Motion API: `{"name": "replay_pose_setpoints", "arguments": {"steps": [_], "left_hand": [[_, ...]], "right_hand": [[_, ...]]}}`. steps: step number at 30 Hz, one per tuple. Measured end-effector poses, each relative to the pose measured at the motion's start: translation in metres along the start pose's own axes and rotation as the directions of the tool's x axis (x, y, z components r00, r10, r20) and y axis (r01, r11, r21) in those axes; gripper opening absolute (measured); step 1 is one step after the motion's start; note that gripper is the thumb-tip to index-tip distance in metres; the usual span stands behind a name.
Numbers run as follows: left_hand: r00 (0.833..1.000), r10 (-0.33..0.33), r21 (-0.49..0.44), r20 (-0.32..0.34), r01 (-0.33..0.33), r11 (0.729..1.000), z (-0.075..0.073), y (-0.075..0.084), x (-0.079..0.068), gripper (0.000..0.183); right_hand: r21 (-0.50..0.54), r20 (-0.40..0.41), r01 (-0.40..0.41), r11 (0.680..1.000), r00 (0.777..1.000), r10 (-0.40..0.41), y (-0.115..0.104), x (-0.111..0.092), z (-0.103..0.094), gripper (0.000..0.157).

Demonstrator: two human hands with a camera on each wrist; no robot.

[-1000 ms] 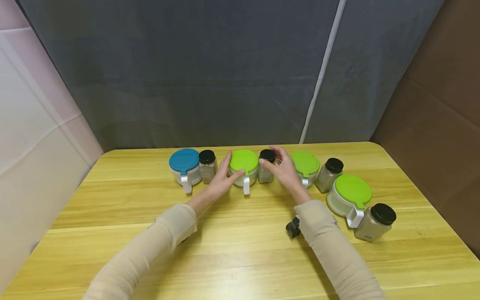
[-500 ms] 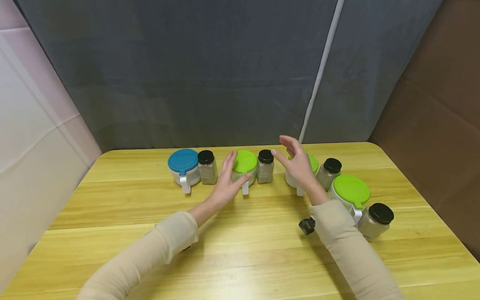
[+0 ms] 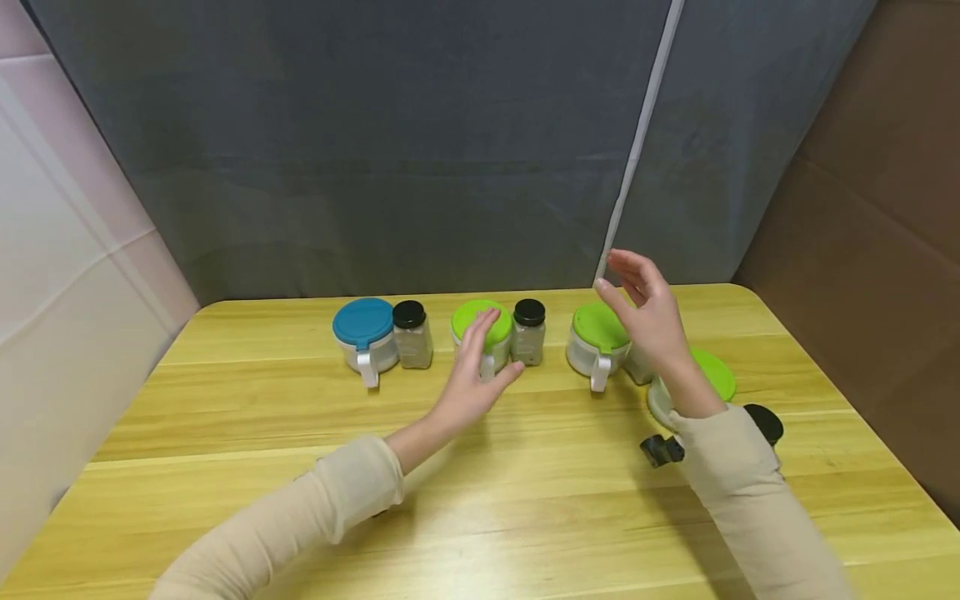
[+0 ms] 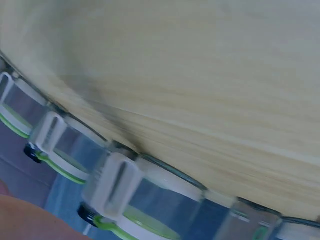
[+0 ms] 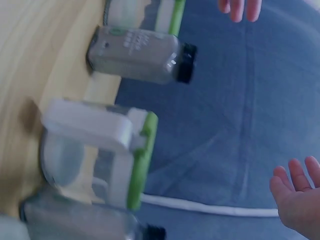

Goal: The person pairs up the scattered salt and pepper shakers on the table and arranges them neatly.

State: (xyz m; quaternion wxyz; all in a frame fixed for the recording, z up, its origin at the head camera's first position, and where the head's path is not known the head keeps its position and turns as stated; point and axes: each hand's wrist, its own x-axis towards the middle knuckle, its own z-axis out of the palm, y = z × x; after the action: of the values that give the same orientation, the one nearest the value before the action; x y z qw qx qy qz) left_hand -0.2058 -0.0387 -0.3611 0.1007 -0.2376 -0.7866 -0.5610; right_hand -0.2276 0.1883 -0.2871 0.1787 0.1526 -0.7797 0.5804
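Observation:
In the head view, my left hand (image 3: pixel 468 379) hovers in front of a green-lidded jar (image 3: pixel 480 315) with a pale handle, fingers spread and holding nothing. Just right of that jar stands a clear square jar with a black lid (image 3: pixel 529 337). My right hand (image 3: pixel 651 321) is raised beside a second green-lidded jar (image 3: pixel 598 329), its fingers loosely bent around nothing. It partly covers another spice jar (image 3: pixel 639 365) and a third green-lidded jar (image 3: pixel 712 375). The right wrist view shows my right hand (image 5: pixel 300 200) apart from every jar.
At the left of the row are a blue-lidded jar (image 3: pixel 365 333) and a black-lidded square jar (image 3: pixel 412 335). Another black lid (image 3: pixel 765 423) shows behind my right sleeve. A dark cloth (image 3: pixel 412 167) hangs behind the wooden table (image 3: pixel 480 500).
My right hand has left the black-lidded jar in the middle and moved right and up. My left hand has drawn back from the green-lidded jar. The jars have stayed in place.

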Motion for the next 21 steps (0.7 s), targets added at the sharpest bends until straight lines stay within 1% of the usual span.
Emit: {"name": "replay_pose_setpoints", "arguments": {"steps": [2, 4, 6, 8, 9, 11, 13, 15, 18, 21], "left_hand": [[0.999, 0.025, -0.023, 0.019, -0.025, 0.999, 0.004, 0.006, -0.002, 0.069], [0.999, 0.025, -0.050, 0.048, -0.023, 0.998, 0.006, 0.020, -0.006, 0.067], [0.996, 0.011, -0.072, 0.085, -0.004, 0.997, 0.007, 0.036, -0.010, 0.066], [0.993, 0.000, -0.080, 0.122, 0.010, 0.997, 0.013, 0.038, -0.012, 0.065], [0.990, 0.006, -0.081, 0.143, 0.005, 0.997, 0.016, 0.039, -0.013, 0.065], [0.982, 0.021, -0.079, 0.186, -0.006, 0.997, 0.023, 0.031, -0.012, 0.063], [0.971, 0.040, -0.074, 0.234, -0.023, 0.997, 0.030, 0.022, -0.011, 0.061], [0.955, 0.041, -0.080, 0.295, -0.018, 0.997, 0.035, 0.024, -0.009, 0.059], [0.932, 0.027, -0.088, 0.362, 0.006, 0.996, 0.044, 0.027, -0.007, 0.058], [0.908, 0.005, -0.095, 0.419, 0.038, 0.995, 0.055, 0.030, -0.005, 0.060]], "right_hand": [[-0.003, -0.015, 0.022, 1.000, 1.000, -0.022, -0.005, -0.002, -0.008, 0.046], [-0.014, -0.023, 0.034, 0.999, 0.999, -0.034, -0.009, -0.003, -0.016, 0.046], [-0.028, -0.032, 0.035, 0.999, 0.999, -0.036, -0.012, -0.006, -0.025, 0.045], [-0.053, -0.040, 0.033, 0.998, 0.999, -0.035, -0.014, -0.009, -0.035, 0.044], [-0.064, -0.043, 0.036, 0.997, 0.998, -0.039, -0.015, -0.011, -0.040, 0.044], [-0.088, -0.050, 0.050, 0.995, 0.997, -0.055, -0.015, -0.015, -0.050, 0.041], [-0.104, -0.056, 0.070, 0.992, 0.996, -0.076, -0.015, -0.019, -0.061, 0.038], [-0.124, -0.062, 0.084, 0.989, 0.994, -0.092, -0.012, -0.024, -0.072, 0.036], [-0.167, -0.053, 0.065, 0.984, 0.996, -0.074, -0.005, -0.035, -0.090, 0.034], [-0.211, -0.019, 0.030, 0.977, 0.999, -0.035, 0.003, -0.048, -0.110, 0.033]]}}
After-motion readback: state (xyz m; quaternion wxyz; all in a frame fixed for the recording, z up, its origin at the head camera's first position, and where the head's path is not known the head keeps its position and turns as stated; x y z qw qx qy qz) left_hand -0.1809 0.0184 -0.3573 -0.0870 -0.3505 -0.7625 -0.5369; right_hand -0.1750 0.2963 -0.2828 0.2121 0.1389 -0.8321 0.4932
